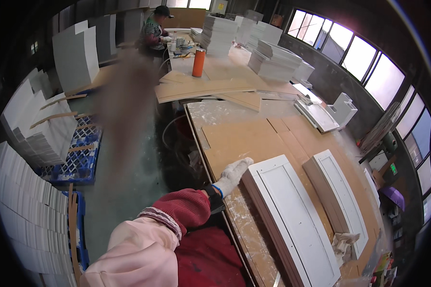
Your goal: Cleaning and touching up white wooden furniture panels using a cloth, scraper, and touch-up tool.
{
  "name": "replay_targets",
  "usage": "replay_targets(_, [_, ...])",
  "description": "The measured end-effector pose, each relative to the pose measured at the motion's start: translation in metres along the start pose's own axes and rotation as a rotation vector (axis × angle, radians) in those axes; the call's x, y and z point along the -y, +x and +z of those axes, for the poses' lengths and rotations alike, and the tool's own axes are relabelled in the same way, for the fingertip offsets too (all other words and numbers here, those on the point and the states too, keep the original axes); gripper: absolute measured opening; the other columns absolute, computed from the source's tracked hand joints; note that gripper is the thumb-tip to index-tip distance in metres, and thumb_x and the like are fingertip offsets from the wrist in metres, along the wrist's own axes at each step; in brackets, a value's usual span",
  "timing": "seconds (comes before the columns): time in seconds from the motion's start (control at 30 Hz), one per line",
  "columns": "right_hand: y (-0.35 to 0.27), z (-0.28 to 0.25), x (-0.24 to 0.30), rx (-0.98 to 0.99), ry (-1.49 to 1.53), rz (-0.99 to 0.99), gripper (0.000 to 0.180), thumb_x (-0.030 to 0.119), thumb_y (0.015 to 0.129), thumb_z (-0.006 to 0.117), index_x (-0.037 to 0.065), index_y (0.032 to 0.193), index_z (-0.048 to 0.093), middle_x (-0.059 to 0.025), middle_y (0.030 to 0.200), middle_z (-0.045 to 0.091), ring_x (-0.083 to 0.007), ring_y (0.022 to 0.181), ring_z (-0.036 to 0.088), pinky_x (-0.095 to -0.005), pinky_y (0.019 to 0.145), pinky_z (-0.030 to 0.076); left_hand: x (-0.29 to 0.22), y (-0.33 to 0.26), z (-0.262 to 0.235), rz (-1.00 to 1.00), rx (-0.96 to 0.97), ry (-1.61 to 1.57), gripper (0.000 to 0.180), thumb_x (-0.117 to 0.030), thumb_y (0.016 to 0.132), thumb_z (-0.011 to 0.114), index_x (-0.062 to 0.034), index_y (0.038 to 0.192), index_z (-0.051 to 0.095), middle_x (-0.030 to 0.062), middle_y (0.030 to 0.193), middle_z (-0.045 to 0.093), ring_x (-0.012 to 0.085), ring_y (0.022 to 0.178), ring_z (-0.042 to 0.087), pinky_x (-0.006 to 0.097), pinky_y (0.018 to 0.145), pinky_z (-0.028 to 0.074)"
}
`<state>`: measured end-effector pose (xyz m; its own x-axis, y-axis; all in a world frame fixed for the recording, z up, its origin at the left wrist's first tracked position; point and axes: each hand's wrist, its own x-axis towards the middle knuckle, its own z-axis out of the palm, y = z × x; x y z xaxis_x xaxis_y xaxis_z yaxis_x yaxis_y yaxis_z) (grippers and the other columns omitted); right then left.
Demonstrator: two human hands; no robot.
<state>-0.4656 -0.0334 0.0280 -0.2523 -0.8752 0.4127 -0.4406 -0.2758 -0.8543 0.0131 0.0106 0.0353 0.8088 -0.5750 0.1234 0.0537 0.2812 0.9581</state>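
Nearest me, I am reaching my left hand [233, 174], gloved, fingers flat and gripping nothing, onto the far-left corner of the white door panel [292, 215] lying on the workbench [234, 138]. I am keeping that palm flat for steadiness. Further right, my right hand [342, 244] is barely showing; grip unclear.

Bare brown bench top [254, 138] lies open beyond the gloved left hand [233, 174] — nothing stands there. To its right the large white panel [292, 215] and a narrower white panel [342, 191] fill the bench, a slim strip between them. Farther off, loose boards [206, 88] and an orange cylinder [198, 62] block the way.
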Motion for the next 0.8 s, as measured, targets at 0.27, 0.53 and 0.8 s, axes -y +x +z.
replay_targets(0.27, [0.004,-0.005,-0.003,-0.006,-0.032,-0.031,0.042,0.029,0.092,0.065,-0.009,0.111,0.062,-0.0194,0.11,0.064,-0.0267,0.098,0.062,-0.0339,0.087,0.051,0.003,0.006,0.026,-0.019,0.074,0.064,0.054,-0.038,0.096,0.06,0.0021,0.132,0.054,0.0115,0.136,0.056,0.0201,0.129,0.048,0.03,0.109,0.035])
replay_targets(0.53, [0.024,-0.005,-0.012,0.023,-0.123,-0.053,0.044,0.03,0.093,0.062,-0.008,0.114,0.06,-0.0188,0.114,0.062,-0.0265,0.102,0.06,-0.0342,0.089,0.049,0.044,0.008,0.022,0.035,-0.013,-0.324,0.046,-0.026,0.097,0.062,0.0027,0.131,0.054,0.0088,0.129,0.059,0.0165,0.121,0.054,0.028,0.104,0.041])
replay_targets(0.8, [0.036,0.011,-0.018,-0.009,-0.218,0.003,0.045,0.032,0.094,0.059,-0.007,0.118,0.058,-0.0182,0.118,0.06,-0.0263,0.105,0.059,-0.0345,0.092,0.047,0.006,-0.005,0.017,0.243,0.017,-0.089,0.035,-0.018,0.099,0.054,0.0066,0.124,0.056,0.0069,0.123,0.057,0.0153,0.115,0.05,0.03,0.103,0.037])
